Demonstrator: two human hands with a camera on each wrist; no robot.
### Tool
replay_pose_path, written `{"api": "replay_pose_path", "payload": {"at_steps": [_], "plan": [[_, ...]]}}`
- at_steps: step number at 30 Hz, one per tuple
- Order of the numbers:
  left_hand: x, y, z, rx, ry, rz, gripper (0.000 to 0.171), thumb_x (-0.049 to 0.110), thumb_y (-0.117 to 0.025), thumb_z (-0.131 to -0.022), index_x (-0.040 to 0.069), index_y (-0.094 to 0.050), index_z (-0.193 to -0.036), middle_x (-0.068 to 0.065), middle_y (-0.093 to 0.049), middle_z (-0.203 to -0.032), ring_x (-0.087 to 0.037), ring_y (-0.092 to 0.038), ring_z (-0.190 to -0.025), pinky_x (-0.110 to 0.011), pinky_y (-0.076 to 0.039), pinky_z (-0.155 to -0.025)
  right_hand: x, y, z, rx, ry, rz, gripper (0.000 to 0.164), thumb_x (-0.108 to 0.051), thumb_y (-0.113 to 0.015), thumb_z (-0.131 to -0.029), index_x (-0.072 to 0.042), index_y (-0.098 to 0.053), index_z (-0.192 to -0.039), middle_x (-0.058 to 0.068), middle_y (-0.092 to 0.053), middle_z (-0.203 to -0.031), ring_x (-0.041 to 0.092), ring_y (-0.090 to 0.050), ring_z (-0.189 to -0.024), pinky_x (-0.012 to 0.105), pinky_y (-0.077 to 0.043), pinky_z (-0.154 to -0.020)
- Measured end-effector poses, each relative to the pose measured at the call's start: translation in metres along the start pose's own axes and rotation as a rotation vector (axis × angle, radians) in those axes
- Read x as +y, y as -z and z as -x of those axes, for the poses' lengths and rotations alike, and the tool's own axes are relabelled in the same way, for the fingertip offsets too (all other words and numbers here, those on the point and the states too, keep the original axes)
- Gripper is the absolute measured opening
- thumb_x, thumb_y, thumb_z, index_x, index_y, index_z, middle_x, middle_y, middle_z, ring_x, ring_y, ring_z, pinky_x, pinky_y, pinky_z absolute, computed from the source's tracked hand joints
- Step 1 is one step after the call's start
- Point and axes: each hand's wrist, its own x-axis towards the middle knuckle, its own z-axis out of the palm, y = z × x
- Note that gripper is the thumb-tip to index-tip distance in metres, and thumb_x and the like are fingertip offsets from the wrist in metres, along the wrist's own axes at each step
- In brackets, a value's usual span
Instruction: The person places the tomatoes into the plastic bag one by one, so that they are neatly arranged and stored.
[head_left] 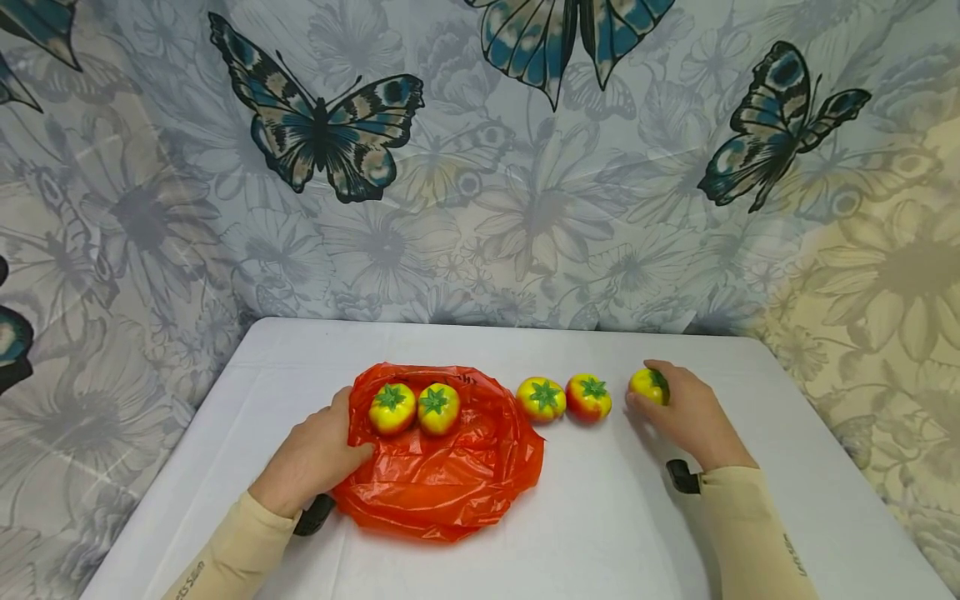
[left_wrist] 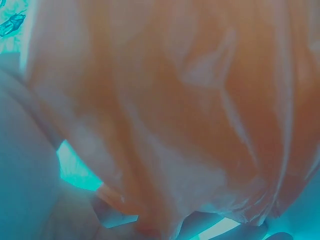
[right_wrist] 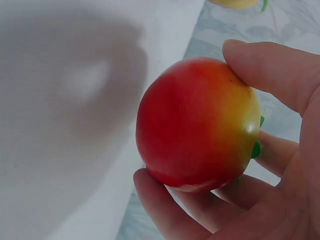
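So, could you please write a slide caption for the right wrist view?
Right hand holding a red-and-yellow tomato, its green leaves turned toward the palm, above a white tabletop.

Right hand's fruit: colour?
Fruit: red fading to yellow, with green leaves; clearest in the right wrist view.

The worktop (head_left: 600,517) looks smooth and matt. The bag (head_left: 457,479) is thin, crinkled, glossy plastic. The tomato (right_wrist: 190,125) nearest the worktop's right edge has a smooth, shiny skin. The right sleeve (head_left: 750,529) is matt cloth.
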Motion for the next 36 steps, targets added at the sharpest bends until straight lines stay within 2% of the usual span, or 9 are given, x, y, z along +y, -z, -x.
{"api": "replay_pose_path", "payload": {"at_steps": [9, 17, 27, 36], "plan": [[-0.001, 0.001, 0.002, 0.004, 0.007, 0.002, 0.09, 0.022, -0.078, -0.091, -0.011, -0.03, -0.16, -0.029, -0.068, -0.137, -0.029, -0.072, -0.093, -0.051, -0.063, -0.082, -0.011, 0.005, 0.001, 0.022, 0.029, 0.0, 0.074, -0.04, -0.073, -0.102, 0.0, -0.045, -0.158, 0.035, -0.053, -0.151, 0.053, -0.054, -0.132, 0.073, -0.044, -0.112], [-0.001, 0.002, 0.003, 0.006, 0.019, 0.007, 0.09, 0.02, -0.077, -0.091, -0.011, -0.029, -0.16, -0.03, -0.067, -0.139, -0.029, -0.071, -0.094, -0.052, -0.063, -0.084, -0.017, 0.012, 0.002, 0.056, 0.075, -0.002, 0.074, -0.038, -0.076, -0.1, -0.001, -0.047, -0.158, 0.036, -0.055, -0.147, 0.053, -0.056, -0.126, 0.071, -0.047, -0.105], [0.0, 0.002, 0.004, 0.013, 0.022, 0.006, 0.088, 0.019, -0.077, -0.091, -0.01, -0.031, -0.159, -0.028, -0.069, -0.136, -0.03, -0.072, -0.094, -0.053, -0.063, -0.084, -0.033, 0.018, 0.008, 0.07, 0.113, -0.013, 0.071, -0.034, -0.077, -0.1, -0.004, -0.049, -0.158, 0.032, -0.055, -0.15, 0.051, -0.056, -0.13, 0.07, -0.047, -0.108], [0.002, 0.0, 0.003, 0.011, 0.01, 0.018, 0.085, 0.019, -0.077, -0.09, -0.009, -0.034, -0.158, -0.026, -0.071, -0.133, -0.028, -0.071, -0.091, -0.05, -0.062, -0.082, -0.049, 0.029, 0.021, 0.054, 0.118, -0.022, 0.076, -0.042, -0.075, -0.101, -0.006, -0.046, -0.161, 0.03, -0.051, -0.156, 0.05, -0.053, -0.134, 0.07, -0.049, -0.106]]}}
